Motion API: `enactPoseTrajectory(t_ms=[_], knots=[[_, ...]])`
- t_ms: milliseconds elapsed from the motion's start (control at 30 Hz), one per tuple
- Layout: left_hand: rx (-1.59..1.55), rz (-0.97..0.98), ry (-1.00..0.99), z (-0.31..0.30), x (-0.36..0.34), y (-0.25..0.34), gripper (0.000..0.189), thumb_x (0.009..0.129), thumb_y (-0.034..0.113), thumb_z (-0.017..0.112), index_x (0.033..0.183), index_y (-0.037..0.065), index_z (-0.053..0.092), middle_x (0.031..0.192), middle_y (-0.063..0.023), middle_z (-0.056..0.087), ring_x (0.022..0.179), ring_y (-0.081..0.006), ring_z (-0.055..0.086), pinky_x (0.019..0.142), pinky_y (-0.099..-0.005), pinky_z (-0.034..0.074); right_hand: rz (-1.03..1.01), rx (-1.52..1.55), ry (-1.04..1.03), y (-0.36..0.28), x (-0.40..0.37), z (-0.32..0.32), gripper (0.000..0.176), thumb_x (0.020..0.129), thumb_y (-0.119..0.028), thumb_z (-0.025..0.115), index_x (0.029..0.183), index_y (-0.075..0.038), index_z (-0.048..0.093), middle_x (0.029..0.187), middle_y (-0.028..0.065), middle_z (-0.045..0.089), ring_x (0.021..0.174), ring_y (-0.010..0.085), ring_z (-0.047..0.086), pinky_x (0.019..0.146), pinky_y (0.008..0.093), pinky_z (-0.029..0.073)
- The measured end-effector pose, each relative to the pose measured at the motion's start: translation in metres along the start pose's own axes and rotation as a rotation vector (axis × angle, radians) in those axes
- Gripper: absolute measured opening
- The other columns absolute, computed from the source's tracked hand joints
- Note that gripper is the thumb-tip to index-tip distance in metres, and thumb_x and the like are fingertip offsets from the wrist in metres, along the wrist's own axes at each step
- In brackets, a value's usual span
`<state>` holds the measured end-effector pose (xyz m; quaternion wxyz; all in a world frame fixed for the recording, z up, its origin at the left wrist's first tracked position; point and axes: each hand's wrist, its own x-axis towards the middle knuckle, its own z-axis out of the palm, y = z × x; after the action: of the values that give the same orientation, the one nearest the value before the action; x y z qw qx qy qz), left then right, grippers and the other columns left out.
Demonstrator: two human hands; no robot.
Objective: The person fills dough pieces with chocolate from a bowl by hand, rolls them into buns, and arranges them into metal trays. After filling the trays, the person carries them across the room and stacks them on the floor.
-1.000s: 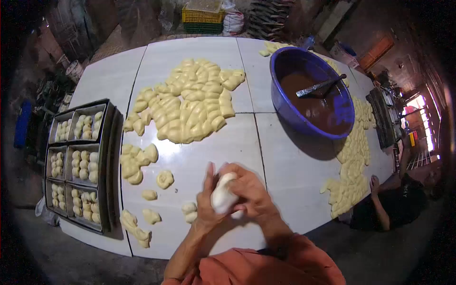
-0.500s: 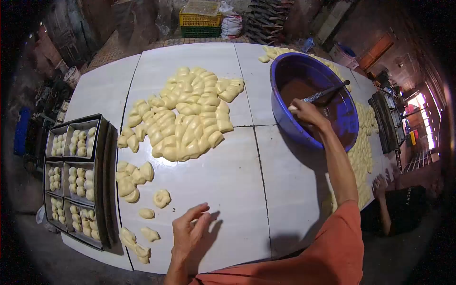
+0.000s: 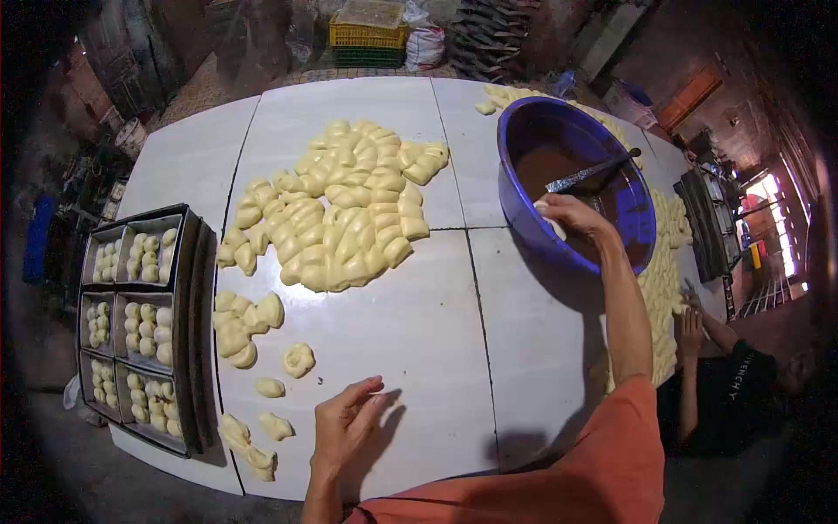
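Several dough pieces (image 3: 276, 426) between tray (image 3: 189, 384), left hand (image 3: 346, 426).

Bakery workroom, by the look of it. Broad white table (image 3: 419, 323), spread with shaped dough pieces (image 3: 349, 218). At the table's left edge, compartmented tins (image 3: 184, 323) of dough balls (image 3: 147, 330); on its right half, a big blue basin (image 3: 517, 203) with brown contents (image 3: 541, 164). Beyond its far edge, stacked crates (image 3: 367, 37), a white sack (image 3: 425, 49). Co-worker (image 3: 742, 384) at its right side.

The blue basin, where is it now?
In the head view's right half, the blue basin stands on the table, right of the central dough patch, the right hand at its rim.
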<state>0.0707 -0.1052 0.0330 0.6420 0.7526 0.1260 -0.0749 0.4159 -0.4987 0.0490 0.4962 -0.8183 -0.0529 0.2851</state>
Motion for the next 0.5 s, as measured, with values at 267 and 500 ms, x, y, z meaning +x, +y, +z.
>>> enactPoseTrajectory(t_ms=[267, 500], knots=[[-0.081, -0.104, -0.024, -0.003, -0.007, 0.007, 0.031, 0.093, 0.009, 0.066, 0.121, -0.003, 0.066, 0.111, -0.016, 0.072, 0.102, -0.0206, 0.069, 0.09, -0.0326, 0.054, -0.171, 0.372, 0.19, -0.047, -0.036, 0.015, 0.017, 0.096, -0.025, 0.065, 0.101, -0.01, 0.058, 0.08, -0.004, 0.06, 0.067, 0.0052, 0.059, 0.058, 0.0208, 0.049], [-0.27, -0.024, -0.074, 0.019, 0.01, 0.009, 0.033, 0.097, 0.014, 0.064, 0.124, -0.003, 0.064, 0.116, -0.0146, 0.071, 0.103, -0.0214, 0.068, 0.09, -0.0339, 0.054, -0.327, 0.702, 0.12, -0.072, -0.064, 0.12, 0.017, 0.099, -0.022, 0.063, 0.106, -0.008, 0.057, 0.084, -0.0009, 0.061, 0.072, 0.0081, 0.062, 0.058, 0.0215, 0.051]])
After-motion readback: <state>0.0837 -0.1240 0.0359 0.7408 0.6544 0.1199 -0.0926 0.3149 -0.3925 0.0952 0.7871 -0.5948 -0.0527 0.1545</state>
